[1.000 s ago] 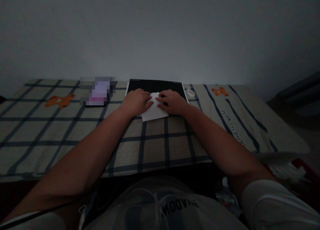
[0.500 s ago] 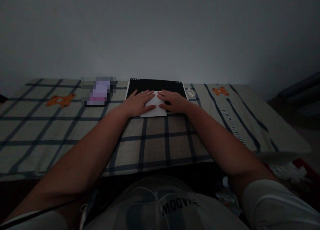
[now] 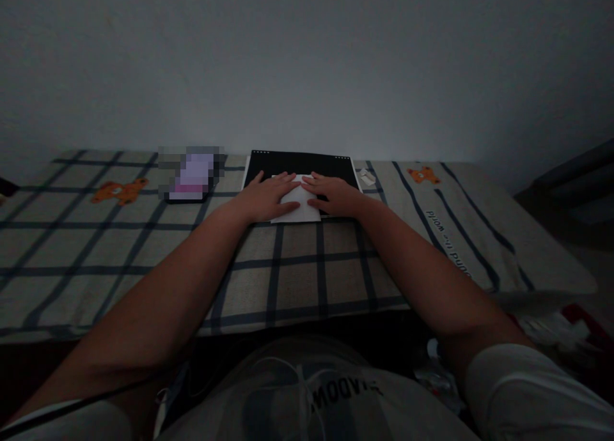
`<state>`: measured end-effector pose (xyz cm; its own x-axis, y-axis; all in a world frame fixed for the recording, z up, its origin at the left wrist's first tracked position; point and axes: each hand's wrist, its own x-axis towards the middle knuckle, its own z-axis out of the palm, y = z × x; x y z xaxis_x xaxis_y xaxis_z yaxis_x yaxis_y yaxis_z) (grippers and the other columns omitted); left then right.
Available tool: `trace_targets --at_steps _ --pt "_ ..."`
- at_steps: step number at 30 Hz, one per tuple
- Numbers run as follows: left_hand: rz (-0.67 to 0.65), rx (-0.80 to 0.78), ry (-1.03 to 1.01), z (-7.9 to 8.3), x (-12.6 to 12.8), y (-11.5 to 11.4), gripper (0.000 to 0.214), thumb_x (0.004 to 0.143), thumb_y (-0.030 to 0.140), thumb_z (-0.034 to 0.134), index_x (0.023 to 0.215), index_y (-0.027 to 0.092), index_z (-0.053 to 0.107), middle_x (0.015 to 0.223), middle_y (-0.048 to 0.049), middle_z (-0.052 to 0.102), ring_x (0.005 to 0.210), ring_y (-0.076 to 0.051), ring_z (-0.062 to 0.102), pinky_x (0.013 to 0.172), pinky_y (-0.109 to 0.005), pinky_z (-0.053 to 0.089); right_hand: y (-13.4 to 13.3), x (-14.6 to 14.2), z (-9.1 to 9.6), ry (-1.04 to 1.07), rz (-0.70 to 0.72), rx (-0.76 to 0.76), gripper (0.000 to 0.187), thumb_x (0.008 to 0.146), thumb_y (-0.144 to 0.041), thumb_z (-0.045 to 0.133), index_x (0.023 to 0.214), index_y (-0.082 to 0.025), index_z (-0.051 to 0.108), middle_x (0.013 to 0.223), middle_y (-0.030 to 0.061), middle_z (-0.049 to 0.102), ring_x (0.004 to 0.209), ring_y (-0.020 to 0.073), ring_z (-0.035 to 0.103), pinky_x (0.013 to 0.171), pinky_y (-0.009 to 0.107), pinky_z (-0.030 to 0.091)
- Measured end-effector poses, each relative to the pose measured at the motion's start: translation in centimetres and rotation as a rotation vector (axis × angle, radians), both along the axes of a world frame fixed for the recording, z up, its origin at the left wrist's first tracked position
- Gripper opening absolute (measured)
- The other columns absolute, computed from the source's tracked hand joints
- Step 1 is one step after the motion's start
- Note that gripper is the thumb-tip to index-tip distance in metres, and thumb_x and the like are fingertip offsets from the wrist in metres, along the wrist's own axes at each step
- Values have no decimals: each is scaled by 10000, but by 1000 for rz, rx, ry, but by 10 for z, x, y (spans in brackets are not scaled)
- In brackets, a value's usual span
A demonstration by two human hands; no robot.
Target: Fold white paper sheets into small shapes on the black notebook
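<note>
A small white sheet of paper (image 3: 303, 212) lies on a black flat board or notebook cover (image 3: 297, 163) with white edges and small holes along its far side. My left hand (image 3: 266, 197) rests flat on the paper's left part, fingers spread and thumb pointing inward. From the other side my right hand (image 3: 336, 195) lies on the paper's right edge, its fingers stretched toward the left ones. Both palms face down, and the fingertips of the two hands nearly meet. Part of the paper is hidden beneath them.
A phone (image 3: 192, 176) with a lit, blurred screen lies to the left. Right of the black board sits a small crumpled white scrap (image 3: 367, 177). The checked tablecloth (image 3: 297, 281) covers the table, which stands against a plain wall (image 3: 307, 64). Plastic bags (image 3: 556, 332) are at lower right.
Hands and paper keep the same arrangement. The whole view has shifted very slightly; nothing else has visibly moved.
</note>
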<state>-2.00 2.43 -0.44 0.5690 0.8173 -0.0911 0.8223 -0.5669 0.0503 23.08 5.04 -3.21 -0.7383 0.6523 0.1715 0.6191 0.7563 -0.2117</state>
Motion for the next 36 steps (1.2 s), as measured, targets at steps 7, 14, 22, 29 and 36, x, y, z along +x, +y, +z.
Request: trace_targets --at_steps 7,14,22,29,36 --pt "7 -4 12 2 1 -1 715 1070 515 423 1710 259 235 1776 -82 239 1649 -291 208 1320 -591 100 0 0 4 -31 0 -37 614 1030 -349 570 1612 -175 476 1677 121 430 1601 334 325 1282 567 326" --pt "14 17 7 3 3 -3 701 1067 507 443 1700 265 265 1769 -83 264 1643 -297 232 1317 -605 110 0 -1 5 -17 -8 -56 616 1026 -354 584 1610 -189 481 1678 119 430 1600 321 332 1294 552 308" --pt "75 67 -29 6 12 -7 622 1087 521 404 1661 284 364 1730 -89 369 1607 -300 329 1299 -679 123 6 0 -3 121 0 -63 568 998 -329 641 1553 -229 563 1634 99 502 1566 304 407 1288 542 333" --pt "93 140 -44 4 21 -8 573 1091 542 379 1537 221 542 1653 -116 496 1549 -309 429 1303 -677 124 8 8 7 236 -69 -18 265 992 -240 651 1188 -245 831 1341 81 763 1275 267 701 1143 469 512" --pt "97 173 -63 3 25 -8 538 1064 534 450 1497 240 571 1629 -107 527 1512 -309 474 1300 -689 117 11 10 11 170 -17 58 168 939 -246 717 1022 -226 861 1196 93 812 1151 267 705 1046 457 511"
